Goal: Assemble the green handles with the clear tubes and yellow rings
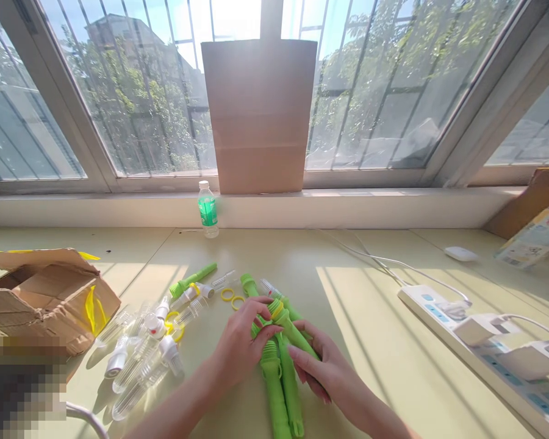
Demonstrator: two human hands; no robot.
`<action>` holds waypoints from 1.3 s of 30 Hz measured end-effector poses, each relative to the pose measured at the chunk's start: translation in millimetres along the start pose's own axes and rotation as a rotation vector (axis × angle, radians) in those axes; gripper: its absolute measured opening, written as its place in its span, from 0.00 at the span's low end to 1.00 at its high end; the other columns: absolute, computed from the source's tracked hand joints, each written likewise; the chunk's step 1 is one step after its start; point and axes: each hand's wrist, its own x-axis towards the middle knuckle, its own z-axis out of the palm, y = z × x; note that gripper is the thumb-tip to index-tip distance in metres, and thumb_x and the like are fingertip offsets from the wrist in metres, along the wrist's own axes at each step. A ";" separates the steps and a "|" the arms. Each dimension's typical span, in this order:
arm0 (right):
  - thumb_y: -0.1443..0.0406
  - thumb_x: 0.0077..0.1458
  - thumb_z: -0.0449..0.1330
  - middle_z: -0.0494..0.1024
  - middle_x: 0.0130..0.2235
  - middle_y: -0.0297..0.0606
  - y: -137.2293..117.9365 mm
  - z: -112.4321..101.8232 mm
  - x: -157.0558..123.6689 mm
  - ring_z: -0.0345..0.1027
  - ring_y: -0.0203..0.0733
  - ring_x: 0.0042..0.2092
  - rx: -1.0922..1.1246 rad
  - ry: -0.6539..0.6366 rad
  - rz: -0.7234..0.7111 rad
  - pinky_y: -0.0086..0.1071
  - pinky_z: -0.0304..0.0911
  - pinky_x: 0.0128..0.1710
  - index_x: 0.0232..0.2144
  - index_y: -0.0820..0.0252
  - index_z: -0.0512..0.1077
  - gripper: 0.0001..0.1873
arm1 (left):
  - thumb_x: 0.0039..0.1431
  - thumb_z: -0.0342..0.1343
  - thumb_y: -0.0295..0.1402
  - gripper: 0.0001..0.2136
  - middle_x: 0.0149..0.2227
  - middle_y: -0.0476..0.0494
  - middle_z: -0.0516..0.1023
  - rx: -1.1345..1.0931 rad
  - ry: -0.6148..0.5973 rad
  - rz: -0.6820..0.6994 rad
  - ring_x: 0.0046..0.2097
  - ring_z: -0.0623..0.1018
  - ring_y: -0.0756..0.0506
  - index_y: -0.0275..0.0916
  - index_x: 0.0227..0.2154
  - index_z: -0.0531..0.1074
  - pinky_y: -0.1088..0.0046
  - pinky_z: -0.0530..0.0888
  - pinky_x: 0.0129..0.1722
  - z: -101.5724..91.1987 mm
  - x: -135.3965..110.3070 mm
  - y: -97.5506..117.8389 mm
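My right hand (322, 363) is closed around a green flashlight-shaped plastic tube (299, 337), which is tilted with its wide threaded end up and to the left. A yellow ring (277, 309) sits at that end. My left hand (244, 332) is closed, with fingers and thumb pinching at the ring and the tube's end. Under and beside my hands lie several similar green tubes (274, 396), partly hidden by my fingers. Two loose yellow rings (227, 295) rest on the table just beyond my left hand.
Clear tubes with white caps (139, 360) lie piled at left, beside an open cardboard box (41, 299). A green-labelled bottle (207, 210) stands near the windowsill. A white power strip (476, 360) with plugs and cables runs along the right. A cardboard sheet (260, 116) leans against the window.
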 end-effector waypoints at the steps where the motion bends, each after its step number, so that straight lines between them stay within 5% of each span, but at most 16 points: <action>1: 0.47 0.55 0.61 0.67 0.21 0.23 0.9 0.1 0.3 0.48 0.24 0.14 0.003 0.012 0.004 0.22 0.40 0.13 0.47 0.57 0.64 0.26 | 0.58 0.59 0.27 0.06 0.47 0.45 0.78 0.001 0.003 0.002 0.36 0.79 0.49 0.41 0.33 0.67 0.70 0.76 0.38 0.0 0.1 -0.5; 11: 0.49 0.56 0.60 0.70 0.28 0.28 -7.6 4.6 -1.1 0.55 0.25 0.15 0.035 0.037 -0.122 0.23 0.49 0.12 0.38 0.59 0.69 0.20 | 0.57 0.61 0.30 0.07 0.46 0.44 0.78 0.017 0.033 -0.022 0.36 0.79 0.48 0.40 0.31 0.67 0.70 0.76 0.38 -0.2 0.4 -1.0; 20: 0.48 0.60 0.56 0.71 0.26 0.30 -7.8 5.2 -1.7 0.53 0.26 0.16 0.073 -0.035 -0.097 0.23 0.47 0.12 0.37 0.60 0.68 0.20 | 0.57 0.61 0.31 0.07 0.47 0.44 0.78 -0.014 0.025 -0.042 0.32 0.78 0.50 0.41 0.33 0.67 0.70 0.77 0.36 0.7 0.0 -0.6; 28: 0.49 0.63 0.53 0.70 0.24 0.31 -7.2 4.5 -2.5 0.54 0.29 0.17 0.091 -0.078 -0.134 0.26 0.46 0.15 0.33 0.60 0.69 0.20 | 0.58 0.59 0.28 0.07 0.47 0.44 0.76 -0.051 -0.016 -0.018 0.38 0.78 0.48 0.41 0.34 0.65 0.72 0.77 0.36 -0.9 0.5 3.6; 34: 0.47 0.61 0.54 0.73 0.30 0.35 -10.6 2.6 -2.7 0.59 0.31 0.21 0.016 -0.084 -0.122 0.27 0.51 0.18 0.33 0.59 0.70 0.22 | 0.57 0.60 0.28 0.08 0.47 0.43 0.76 -0.037 0.007 -0.007 0.35 0.79 0.49 0.41 0.33 0.65 0.71 0.77 0.35 -0.1 -0.8 0.4; 39: 0.45 0.57 0.57 0.62 0.25 0.29 -13.6 4.6 -2.7 0.60 0.32 0.22 -0.003 -0.014 -0.084 0.26 0.51 0.17 0.29 0.59 0.69 0.24 | 0.58 0.60 0.28 0.08 0.47 0.43 0.76 -0.015 0.018 0.036 0.36 0.79 0.49 0.41 0.34 0.65 0.71 0.77 0.36 1.5 -1.7 -1.8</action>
